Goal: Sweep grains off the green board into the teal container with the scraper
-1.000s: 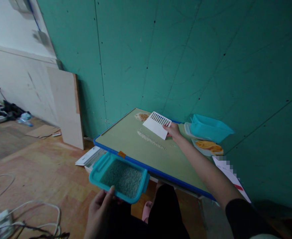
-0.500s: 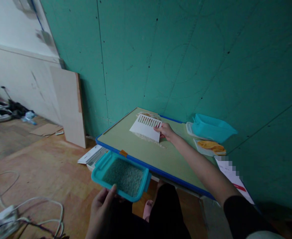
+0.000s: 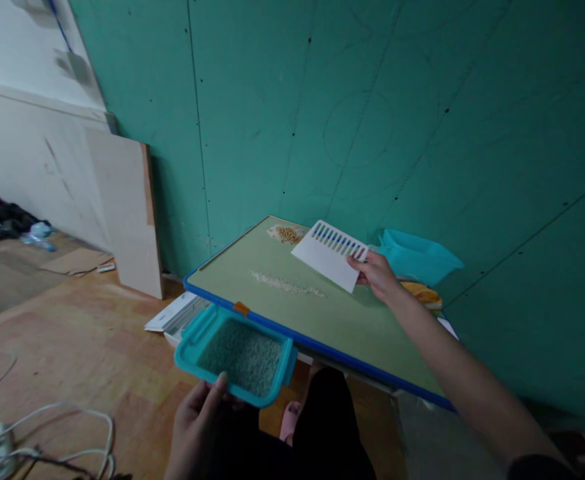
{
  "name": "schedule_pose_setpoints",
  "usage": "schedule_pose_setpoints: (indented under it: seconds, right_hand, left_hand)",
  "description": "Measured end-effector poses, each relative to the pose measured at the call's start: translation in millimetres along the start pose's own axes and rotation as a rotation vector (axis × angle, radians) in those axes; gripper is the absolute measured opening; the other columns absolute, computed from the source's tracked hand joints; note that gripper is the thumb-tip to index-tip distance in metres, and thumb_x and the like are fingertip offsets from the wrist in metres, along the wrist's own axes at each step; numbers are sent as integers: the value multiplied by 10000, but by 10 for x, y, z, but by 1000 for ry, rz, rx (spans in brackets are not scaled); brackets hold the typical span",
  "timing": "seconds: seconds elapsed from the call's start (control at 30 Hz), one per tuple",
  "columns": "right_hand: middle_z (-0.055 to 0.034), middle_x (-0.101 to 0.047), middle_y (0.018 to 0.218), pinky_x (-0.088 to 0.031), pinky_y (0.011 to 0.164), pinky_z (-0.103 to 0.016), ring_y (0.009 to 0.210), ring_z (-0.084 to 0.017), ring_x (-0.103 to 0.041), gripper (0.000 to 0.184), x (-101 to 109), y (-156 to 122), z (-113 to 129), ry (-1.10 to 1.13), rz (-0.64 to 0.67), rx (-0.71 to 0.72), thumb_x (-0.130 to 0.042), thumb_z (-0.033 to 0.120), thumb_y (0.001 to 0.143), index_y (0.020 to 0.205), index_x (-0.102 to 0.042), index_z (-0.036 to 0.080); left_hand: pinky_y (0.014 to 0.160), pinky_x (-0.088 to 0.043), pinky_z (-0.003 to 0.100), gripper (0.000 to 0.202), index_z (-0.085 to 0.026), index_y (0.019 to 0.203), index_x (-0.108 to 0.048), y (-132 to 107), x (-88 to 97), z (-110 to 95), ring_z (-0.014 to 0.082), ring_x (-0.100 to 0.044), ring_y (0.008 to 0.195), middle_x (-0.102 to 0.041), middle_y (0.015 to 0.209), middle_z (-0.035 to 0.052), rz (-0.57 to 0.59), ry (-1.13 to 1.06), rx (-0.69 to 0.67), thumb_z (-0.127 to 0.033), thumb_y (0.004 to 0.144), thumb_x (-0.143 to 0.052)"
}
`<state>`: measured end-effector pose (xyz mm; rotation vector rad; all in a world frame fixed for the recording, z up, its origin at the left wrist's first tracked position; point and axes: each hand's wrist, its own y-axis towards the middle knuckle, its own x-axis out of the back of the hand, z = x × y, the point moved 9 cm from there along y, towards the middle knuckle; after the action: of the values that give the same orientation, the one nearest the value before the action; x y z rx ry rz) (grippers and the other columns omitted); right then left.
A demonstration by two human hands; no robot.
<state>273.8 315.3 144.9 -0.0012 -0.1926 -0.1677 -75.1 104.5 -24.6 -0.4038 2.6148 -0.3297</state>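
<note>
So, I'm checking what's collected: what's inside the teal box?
The teal box, held by the left hand, is full of small greyish-green grains; they cover its bottom, so anything beneath is hidden.

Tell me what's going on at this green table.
A person's left hand holds a teal container of greyish grains just off the near edge of the green table. The right hand grips a white slotted scraper, tilted, to the right of a thin line of pale grains on the table. A small brownish pile sits at the far corner.
</note>
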Motion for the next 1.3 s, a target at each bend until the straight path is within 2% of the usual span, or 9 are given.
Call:
schedule_pose_setpoints:
  seconds: [0.1,0.2,0.27,0.37,0.47,0.57,0.7,1.0,1.3]
  right_hand:
    - [-79,-746,810,-560,514,-317,653,-234,-701,329,722,-247,-104,-70,-177,-3,-780,340,641,894,-670,161]
    - [-86,-744,791,-557,495,-324,650,-246,-702,350,1241,-527,-252,-105,-314,-31,-791,364,615,875,-676,160]
    - [-88,-743,786,-553,484,-322,644,-248,-701,366,1401,-672,-375,-113,-340,-68,-800,373,600,873,-679,161]
    - [-77,-741,792,-564,504,-330,647,-243,-702,398,1429,-772,-541,-97,-319,-103,-805,374,597,913,-680,166]
    - [-66,-740,805,-575,520,-347,662,-246,-703,430,1340,-756,-621,-85,-300,-100,-801,378,600,957,-677,173]
    - [-67,-738,790,-565,487,-347,634,-248,-693,444,1175,-709,-621,-95,-281,-103,-810,384,573,937,-673,169]
    - [-46,-721,719,-541,446,-326,570,-229,-670,422,835,-692,-572,-50,-219,-108,-816,384,552,879,-654,174]
    - [-15,-684,668,-520,413,-300,524,-198,-647,386,34,-814,-603,41,-43,-153,-781,422,616,869,-626,175]
    - [-34,-687,681,-513,456,-309,549,-205,-641,448,-429,-898,-498,58,71,-164,-803,472,573,845,-627,163]
  left_hand:
    - [485,-466,236,374,-176,625,-671,9,38,38,163,-591,499,-664,536,15,-8,-11,-5,-522,634,-814]
    - [493,-482,225,387,-172,660,-678,-9,45,17,157,-598,505,-674,554,4,-42,-20,0,-512,584,-847]
    - [498,-503,238,414,-173,661,-678,-49,19,-43,166,-609,509,-690,574,6,-68,-14,12,-508,520,-877]
    - [481,-506,247,402,-182,630,-666,-114,-67,-145,177,-617,512,-679,551,7,-59,29,26,-524,543,-859]
    - [486,-510,241,390,-189,623,-662,-133,-76,-194,167,-619,511,-679,550,-2,-82,24,-9,-533,575,-838]
    - [474,-500,230,400,-186,663,-676,-95,-28,-115,149,-608,496,-705,595,-13,-100,-23,-15,-506,527,-873]
    - [436,-463,232,366,-187,719,-696,-32,-7,19,153,-590,478,-705,596,-8,-45,-34,1,-497,594,-845]
    - [448,-445,224,390,-170,625,-652,-8,-14,-3,153,-575,472,-640,514,7,-30,20,-105,-523,623,-818]
    - [471,-449,215,366,-165,654,-644,5,-56,64,137,-580,477,-641,534,4,14,-3,-104,-503,709,-772]
